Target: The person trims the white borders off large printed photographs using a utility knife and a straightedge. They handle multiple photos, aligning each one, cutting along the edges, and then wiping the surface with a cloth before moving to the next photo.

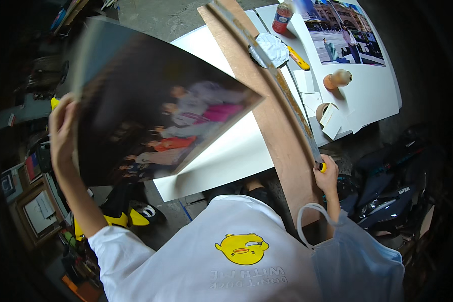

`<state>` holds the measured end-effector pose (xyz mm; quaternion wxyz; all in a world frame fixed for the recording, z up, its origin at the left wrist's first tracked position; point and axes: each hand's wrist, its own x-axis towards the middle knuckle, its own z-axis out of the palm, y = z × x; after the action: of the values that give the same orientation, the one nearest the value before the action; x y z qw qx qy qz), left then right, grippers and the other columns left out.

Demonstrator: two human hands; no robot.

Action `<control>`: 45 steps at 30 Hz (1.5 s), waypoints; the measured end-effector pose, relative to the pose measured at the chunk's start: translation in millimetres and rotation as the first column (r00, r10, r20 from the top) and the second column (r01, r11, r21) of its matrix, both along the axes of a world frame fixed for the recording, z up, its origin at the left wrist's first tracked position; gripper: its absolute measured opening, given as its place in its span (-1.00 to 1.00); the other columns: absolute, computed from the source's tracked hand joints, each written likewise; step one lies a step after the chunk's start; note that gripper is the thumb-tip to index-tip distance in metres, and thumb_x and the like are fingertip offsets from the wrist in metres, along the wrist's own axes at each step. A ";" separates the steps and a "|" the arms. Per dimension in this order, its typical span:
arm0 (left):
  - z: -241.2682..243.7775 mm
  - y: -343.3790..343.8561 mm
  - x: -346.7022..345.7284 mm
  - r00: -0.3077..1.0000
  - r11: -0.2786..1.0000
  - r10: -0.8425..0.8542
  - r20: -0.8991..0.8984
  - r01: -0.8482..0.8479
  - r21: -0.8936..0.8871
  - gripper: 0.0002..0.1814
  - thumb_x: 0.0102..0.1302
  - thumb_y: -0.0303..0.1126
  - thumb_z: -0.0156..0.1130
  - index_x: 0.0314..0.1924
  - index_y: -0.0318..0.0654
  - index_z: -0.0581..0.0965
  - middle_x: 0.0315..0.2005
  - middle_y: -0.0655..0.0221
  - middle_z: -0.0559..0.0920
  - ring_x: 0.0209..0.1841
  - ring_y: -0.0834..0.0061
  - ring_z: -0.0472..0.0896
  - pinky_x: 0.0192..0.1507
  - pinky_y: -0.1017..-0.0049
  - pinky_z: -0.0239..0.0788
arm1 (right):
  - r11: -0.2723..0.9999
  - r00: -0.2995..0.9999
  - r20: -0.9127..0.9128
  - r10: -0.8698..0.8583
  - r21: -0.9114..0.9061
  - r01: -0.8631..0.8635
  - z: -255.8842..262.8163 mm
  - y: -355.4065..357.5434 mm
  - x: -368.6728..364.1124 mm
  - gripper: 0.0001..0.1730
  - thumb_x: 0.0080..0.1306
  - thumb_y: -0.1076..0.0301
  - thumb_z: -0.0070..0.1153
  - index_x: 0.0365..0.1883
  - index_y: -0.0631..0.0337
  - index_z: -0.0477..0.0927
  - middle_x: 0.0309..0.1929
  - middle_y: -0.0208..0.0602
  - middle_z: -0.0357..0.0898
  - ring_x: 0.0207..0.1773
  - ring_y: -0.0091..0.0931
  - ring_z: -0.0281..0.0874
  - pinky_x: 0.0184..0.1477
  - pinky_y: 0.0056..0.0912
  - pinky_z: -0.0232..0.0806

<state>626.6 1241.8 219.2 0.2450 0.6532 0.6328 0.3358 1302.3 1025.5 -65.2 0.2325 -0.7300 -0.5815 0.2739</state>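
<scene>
My left hand [63, 132] grips the edge of a large printed group photo [136, 90], which is raised, tilted and blurred over the table. Below it, a white sheet [245, 139] shows in part. My right hand [326, 174] holds a yellow-bodied tool [322, 167], perhaps a utility knife, at the near end of a long worn metal straightedge [292, 100]. The straightedge lies along a long brown board [283, 166]. Beside it, farther off, are a white cloth pad [271, 49] and a yellow utility knife [298, 58].
A bottle of red liquid [282, 19], a small orange-brown bottle [336, 80], a tape roll [322, 112] with paper scraps [334, 124] and a street photo [343, 34] occupy the right side. A Yamaha motorcycle [389, 196] stands to the right; picture frames [37, 207] are at left.
</scene>
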 end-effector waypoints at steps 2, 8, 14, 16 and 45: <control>44.4 -28.4 -44.6 0.987 0.996 0.051 0.152 -0.061 0.062 -0.69 0.67 -0.24 0.16 0.20 -0.28 0.62 -0.05 0.46 0.70 0.00 0.62 0.64 0.10 0.54 0.49 | 0.998 0.996 -0.080 -0.040 0.038 0.043 8.8 -1.8 -13.0 -0.60 0.09 0.56 0.26 -0.04 0.32 0.64 -0.28 -0.03 0.59 -0.18 -0.05 0.61 -0.11 -0.11 0.44; -5.7 -48.0 -92.7 0.737 0.940 0.286 0.612 -0.339 -0.032 -0.73 0.66 -0.17 0.16 0.11 -0.17 0.63 -0.07 0.46 0.74 -0.08 0.57 0.71 0.07 0.50 0.57 | 0.940 0.991 -0.080 -0.104 0.319 0.124 34.9 27.0 -18.3 -0.67 0.21 0.53 0.27 -0.03 0.38 0.61 -0.27 -0.02 0.55 -0.22 -0.07 0.58 -0.14 -0.11 0.42; -243.2 -24.7 -44.9 0.502 0.896 0.443 0.742 -0.249 -0.367 -0.68 0.70 -0.16 0.07 0.20 -0.17 0.59 -0.06 0.43 0.72 0.02 0.48 0.69 0.14 0.35 0.55 | 0.930 0.977 0.127 -0.172 0.348 0.119 43.8 19.1 -16.0 -0.65 0.33 0.36 0.30 -0.01 0.42 0.60 -0.28 0.06 0.52 -0.21 0.04 0.53 -0.14 0.01 0.40; -316.8 -21.9 -33.0 0.460 0.857 0.514 0.724 -0.290 -0.425 -0.67 0.70 -0.16 0.07 0.20 -0.20 0.58 -0.06 0.40 0.72 0.02 0.48 0.68 0.13 0.36 0.55 | 0.938 0.971 0.183 -0.153 0.336 0.085 32.9 -2.5 -33.2 -0.65 0.32 0.38 0.29 -0.01 0.45 0.60 -0.27 0.09 0.53 -0.22 0.05 0.51 -0.15 0.03 0.40; -417.0 129.1 295.7 0.902 0.938 -0.282 -0.328 0.331 0.102 0.39 -0.22 0.34 0.70 0.59 -0.11 0.30 0.58 -0.25 0.14 0.58 -0.24 0.20 0.56 -0.05 0.11 | 1.000 0.971 0.241 -0.007 0.003 0.006 -133.8 -71.6 -87.7 -0.53 0.28 0.23 0.43 0.06 0.31 0.64 -0.14 0.00 0.60 -0.10 -0.03 0.64 -0.06 -0.03 0.53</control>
<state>922.3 1370.8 -197.8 0.1417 0.8061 0.5243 0.2350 1214.5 953.8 -198.9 0.1618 -0.7595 -0.6032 0.1821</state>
